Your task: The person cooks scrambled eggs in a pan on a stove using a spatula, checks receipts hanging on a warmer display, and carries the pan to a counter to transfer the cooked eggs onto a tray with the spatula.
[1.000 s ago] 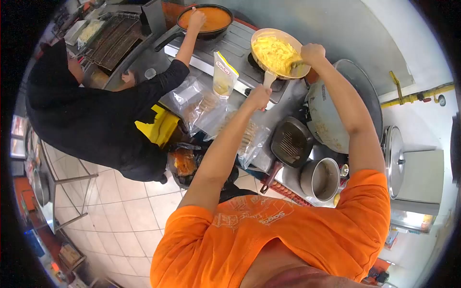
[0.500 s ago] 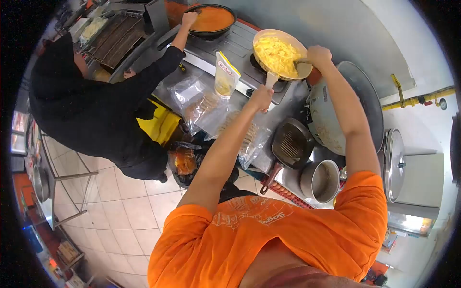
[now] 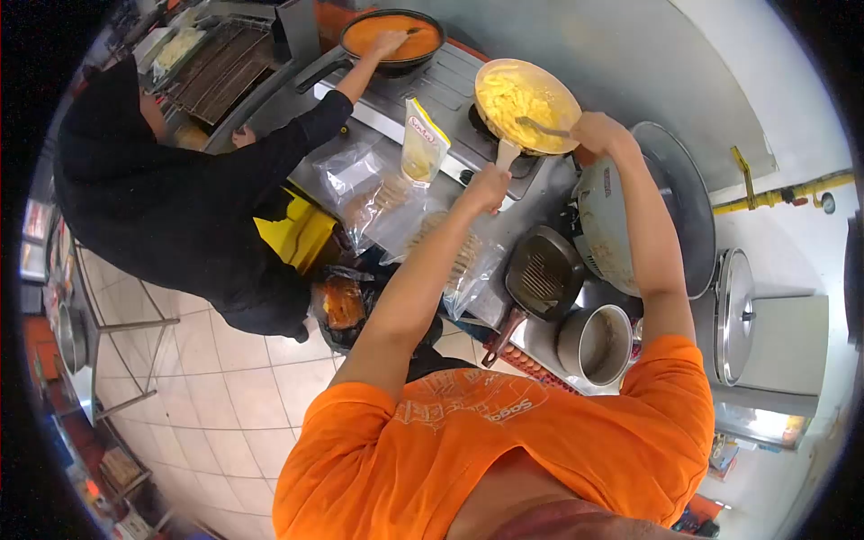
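A cream-coloured frying pan (image 3: 560,97) sits on the hob with yellow pieces of food (image 3: 508,97) inside, possibly scrambled egg. My left hand (image 3: 489,187) is closed round its pale handle (image 3: 508,155). At the pan's right edge my right hand (image 3: 598,133) grips a spatula (image 3: 537,125), whose greyish head lies over the food. Just left of the pan stands an upright zip bag (image 3: 423,144) with a yellow top and red writing. Clear plastic bags of food (image 3: 461,261) lie by my left forearm.
At left, a co-worker in black (image 3: 193,207) reaches over a dark pan of orange sauce (image 3: 373,36). A ridged grill pan (image 3: 544,274), a pot (image 3: 596,342) and a large round metal vessel (image 3: 607,225) stand to the right. Yellow pipe (image 3: 783,200) runs along the wall.
My right hand has moved slightly down, and the spatula head has shifted left across the food. The co-worker's hand has moved right over the orange sauce. My left hand still holds the handle.
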`<action>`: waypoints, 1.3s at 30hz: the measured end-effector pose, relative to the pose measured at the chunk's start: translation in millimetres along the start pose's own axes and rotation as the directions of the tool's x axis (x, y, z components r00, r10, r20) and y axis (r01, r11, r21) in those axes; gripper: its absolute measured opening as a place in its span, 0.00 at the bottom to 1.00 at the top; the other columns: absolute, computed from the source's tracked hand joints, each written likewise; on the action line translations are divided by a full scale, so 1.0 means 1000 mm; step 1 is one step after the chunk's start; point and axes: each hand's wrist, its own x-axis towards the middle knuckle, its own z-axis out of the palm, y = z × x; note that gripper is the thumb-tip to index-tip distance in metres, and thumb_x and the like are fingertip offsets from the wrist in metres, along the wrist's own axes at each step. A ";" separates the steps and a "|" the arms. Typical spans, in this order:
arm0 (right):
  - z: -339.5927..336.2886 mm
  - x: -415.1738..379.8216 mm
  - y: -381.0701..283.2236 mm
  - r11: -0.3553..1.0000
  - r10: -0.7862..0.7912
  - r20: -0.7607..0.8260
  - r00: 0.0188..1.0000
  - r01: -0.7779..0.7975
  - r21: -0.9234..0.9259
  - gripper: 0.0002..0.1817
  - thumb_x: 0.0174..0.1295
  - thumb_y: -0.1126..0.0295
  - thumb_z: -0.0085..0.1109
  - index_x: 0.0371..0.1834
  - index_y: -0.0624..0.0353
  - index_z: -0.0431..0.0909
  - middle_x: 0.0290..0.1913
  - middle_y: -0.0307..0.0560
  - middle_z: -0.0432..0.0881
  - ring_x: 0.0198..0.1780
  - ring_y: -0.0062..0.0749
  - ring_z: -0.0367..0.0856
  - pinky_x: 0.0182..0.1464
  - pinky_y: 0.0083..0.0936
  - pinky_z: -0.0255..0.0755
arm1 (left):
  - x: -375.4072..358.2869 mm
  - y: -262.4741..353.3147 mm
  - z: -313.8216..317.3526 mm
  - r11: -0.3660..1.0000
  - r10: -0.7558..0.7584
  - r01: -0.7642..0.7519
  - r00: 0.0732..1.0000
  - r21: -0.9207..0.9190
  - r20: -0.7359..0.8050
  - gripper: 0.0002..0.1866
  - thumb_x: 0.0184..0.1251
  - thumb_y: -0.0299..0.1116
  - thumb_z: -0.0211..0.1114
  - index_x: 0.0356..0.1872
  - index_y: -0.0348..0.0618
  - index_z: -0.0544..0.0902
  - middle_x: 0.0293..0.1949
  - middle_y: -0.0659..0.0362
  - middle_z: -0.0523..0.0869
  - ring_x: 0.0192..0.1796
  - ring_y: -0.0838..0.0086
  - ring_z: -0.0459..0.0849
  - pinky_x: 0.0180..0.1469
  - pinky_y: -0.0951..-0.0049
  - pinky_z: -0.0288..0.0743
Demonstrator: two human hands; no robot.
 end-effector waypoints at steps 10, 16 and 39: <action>0.061 0.089 0.036 0.982 0.156 -0.132 0.979 -0.140 0.126 0.14 0.60 0.68 0.49 0.38 0.64 0.83 0.44 0.61 0.83 0.45 0.52 0.83 0.46 0.42 0.78 | -0.005 0.009 -0.002 0.998 -0.051 0.053 0.997 -0.033 0.059 0.17 0.72 0.41 0.53 0.44 0.34 0.69 0.20 0.58 0.75 0.14 0.73 0.74 0.13 0.69 0.68; -0.028 -0.015 -0.012 0.951 0.242 0.031 0.970 -0.243 0.190 0.15 0.59 0.69 0.50 0.40 0.64 0.83 0.46 0.61 0.83 0.45 0.52 0.84 0.46 0.42 0.77 | -0.005 0.005 -0.002 0.990 -0.061 0.063 0.998 -0.124 0.016 0.17 0.73 0.40 0.54 0.47 0.34 0.68 0.20 0.58 0.75 0.14 0.73 0.74 0.13 0.70 0.67; 0.067 0.075 0.045 0.888 0.347 -0.045 0.937 -0.313 0.337 0.18 0.63 0.63 0.49 0.50 0.58 0.81 0.52 0.57 0.81 0.53 0.54 0.81 0.52 0.44 0.76 | -0.013 0.013 -0.004 0.994 -0.079 0.079 0.997 -0.080 0.006 0.17 0.73 0.41 0.53 0.48 0.34 0.69 0.22 0.57 0.75 0.15 0.74 0.73 0.14 0.69 0.68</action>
